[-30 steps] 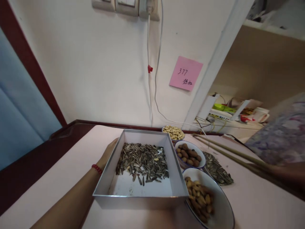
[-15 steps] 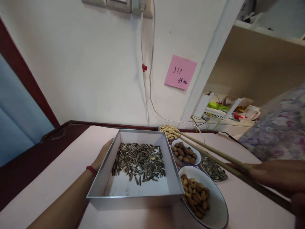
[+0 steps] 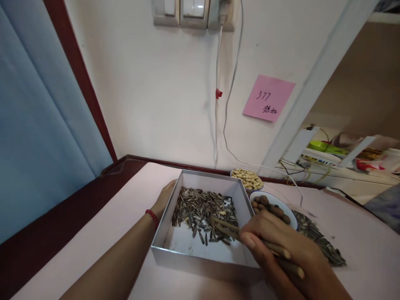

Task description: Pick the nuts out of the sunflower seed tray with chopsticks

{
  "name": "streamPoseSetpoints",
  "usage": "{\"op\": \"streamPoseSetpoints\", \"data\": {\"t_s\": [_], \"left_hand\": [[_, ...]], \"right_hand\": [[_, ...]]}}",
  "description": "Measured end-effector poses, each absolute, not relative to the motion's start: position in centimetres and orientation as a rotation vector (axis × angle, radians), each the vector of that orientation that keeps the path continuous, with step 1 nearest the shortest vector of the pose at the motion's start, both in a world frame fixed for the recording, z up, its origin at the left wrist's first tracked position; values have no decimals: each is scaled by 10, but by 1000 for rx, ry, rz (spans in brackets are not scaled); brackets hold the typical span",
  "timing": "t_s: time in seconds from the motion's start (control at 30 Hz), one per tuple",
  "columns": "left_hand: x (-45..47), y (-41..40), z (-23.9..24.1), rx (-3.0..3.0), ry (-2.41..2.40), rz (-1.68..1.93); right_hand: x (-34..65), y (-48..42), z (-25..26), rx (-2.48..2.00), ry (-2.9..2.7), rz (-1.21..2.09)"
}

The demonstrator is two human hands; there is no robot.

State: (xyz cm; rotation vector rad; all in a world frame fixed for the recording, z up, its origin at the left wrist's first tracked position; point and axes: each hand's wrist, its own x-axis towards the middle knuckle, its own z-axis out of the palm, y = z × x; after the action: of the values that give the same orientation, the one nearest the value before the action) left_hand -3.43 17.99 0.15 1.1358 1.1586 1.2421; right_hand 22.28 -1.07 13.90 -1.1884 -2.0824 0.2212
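RIGHT HAND [image 3: 281, 239]: grip closed around chopsticks [image 3: 230, 228], tips among striped seeds [image 3: 195, 204] inside box [image 3: 193, 262] | LEFT HAND [image 3: 166, 195]: against box's outer left wall; fingertips hidden, grip width cannot be determined | BOX: on pink-covered surface [image 3: 106, 233]; brown nuts [image 3: 276, 211] in bowl at right, peanuts [image 3: 247, 179] behind

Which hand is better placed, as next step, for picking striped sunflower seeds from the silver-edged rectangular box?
Probably the right hand: it holds two brown wooden chopsticks whose tips reach among the striped sunflower seeds. The left hand is outside the left wall of the silver-edged box, no tool visible.
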Motion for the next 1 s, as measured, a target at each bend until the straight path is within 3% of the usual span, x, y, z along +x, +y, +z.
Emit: {"op": "streamPoseSetpoints", "data": {"t_s": [0.43, 1.0], "left_hand": [[-35, 183, -6, 1121, 1117, 1251], [-35, 180, -2, 1156, 1124, 1262]], "right_hand": [[218, 2, 117, -1213, -2083, 333], [217, 1, 120, -1170, -2055, 207]]}}
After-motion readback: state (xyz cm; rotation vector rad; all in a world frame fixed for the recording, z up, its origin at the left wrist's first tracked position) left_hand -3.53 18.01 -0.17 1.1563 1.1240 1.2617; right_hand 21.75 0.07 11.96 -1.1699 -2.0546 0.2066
